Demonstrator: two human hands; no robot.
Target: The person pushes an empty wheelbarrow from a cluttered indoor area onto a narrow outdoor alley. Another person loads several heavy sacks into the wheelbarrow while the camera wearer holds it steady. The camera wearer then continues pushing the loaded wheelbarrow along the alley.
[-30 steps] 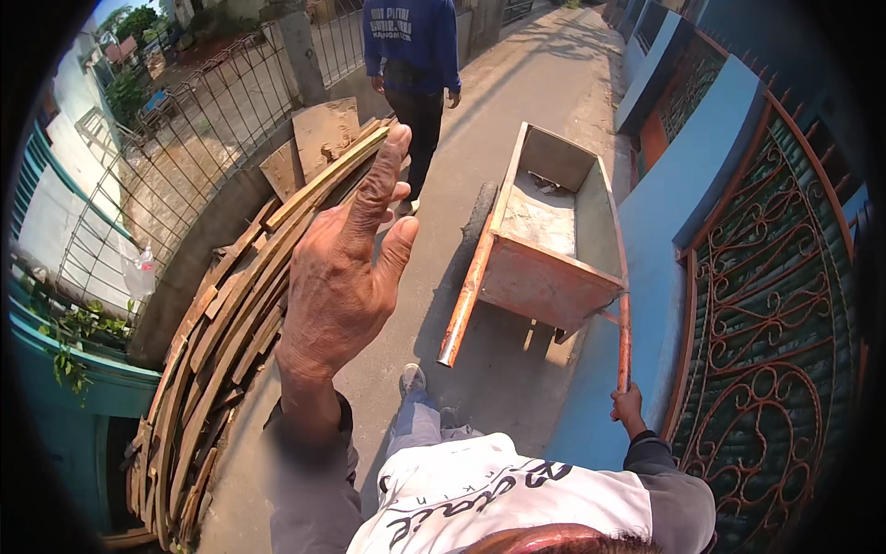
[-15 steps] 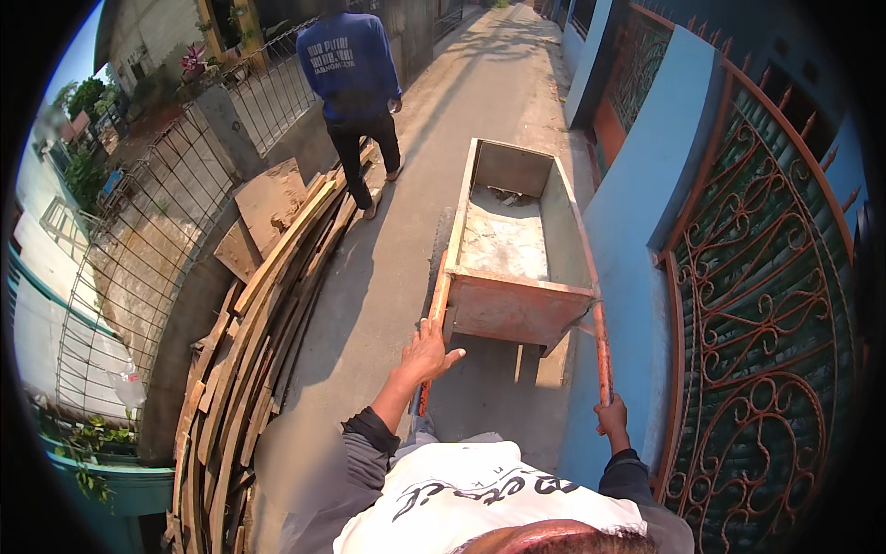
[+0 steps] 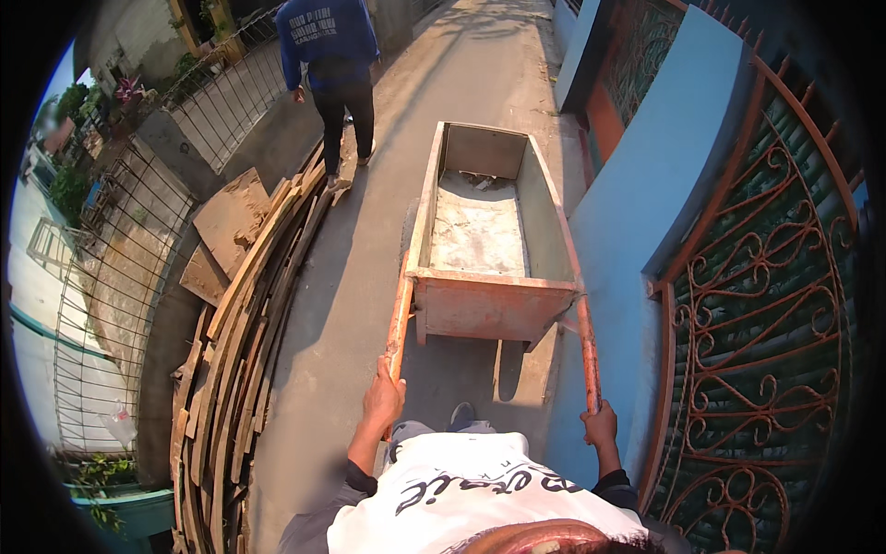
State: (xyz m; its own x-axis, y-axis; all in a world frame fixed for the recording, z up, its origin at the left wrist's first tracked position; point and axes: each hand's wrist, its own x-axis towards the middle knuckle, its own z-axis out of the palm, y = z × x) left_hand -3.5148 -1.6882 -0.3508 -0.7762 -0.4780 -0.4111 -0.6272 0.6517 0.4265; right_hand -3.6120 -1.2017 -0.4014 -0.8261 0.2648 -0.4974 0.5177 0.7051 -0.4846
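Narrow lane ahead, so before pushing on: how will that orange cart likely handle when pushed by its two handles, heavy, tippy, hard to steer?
The cart looks like stiff metal, and its tub seems nearly empty, so probably moderate weight. With the left hand and right hand each on a handle, it should stay level. It runs close to the blue wall, so scraping seems possible.

person (image 3: 334,65) ahead, planks (image 3: 242,314) left, wall (image 3: 637,240) right
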